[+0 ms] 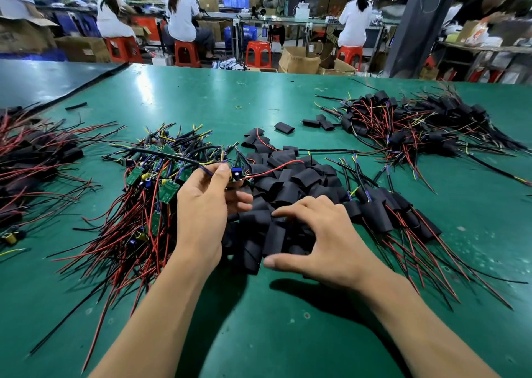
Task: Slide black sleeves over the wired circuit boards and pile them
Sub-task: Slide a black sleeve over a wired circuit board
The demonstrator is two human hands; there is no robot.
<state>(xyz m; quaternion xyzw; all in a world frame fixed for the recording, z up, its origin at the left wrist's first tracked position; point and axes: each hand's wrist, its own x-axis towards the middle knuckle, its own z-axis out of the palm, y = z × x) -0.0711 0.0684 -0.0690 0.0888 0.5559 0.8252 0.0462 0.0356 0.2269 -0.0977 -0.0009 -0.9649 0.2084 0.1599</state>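
Observation:
My left hand (pixel 205 208) pinches a wired circuit board (pixel 236 174) with a blue part, held just above the heap of loose black sleeves (pixel 288 187); its red wire arcs to the right over the heap. My right hand (pixel 319 233) hovers over the near side of that heap with fingers spread and curved, fingertips touching the sleeves, holding nothing. A tangle of bare green boards with red and black wires (pixel 149 182) lies left of my left hand. Sleeved boards lie piled right of my right hand (pixel 385 208).
A larger pile of sleeved boards (pixel 411 124) sits at the far right, another (pixel 31 159) at the left edge. A few stray sleeves (pixel 284 127) lie on the green table (pixel 259 320). Seated people and red stools are beyond the table's far edge.

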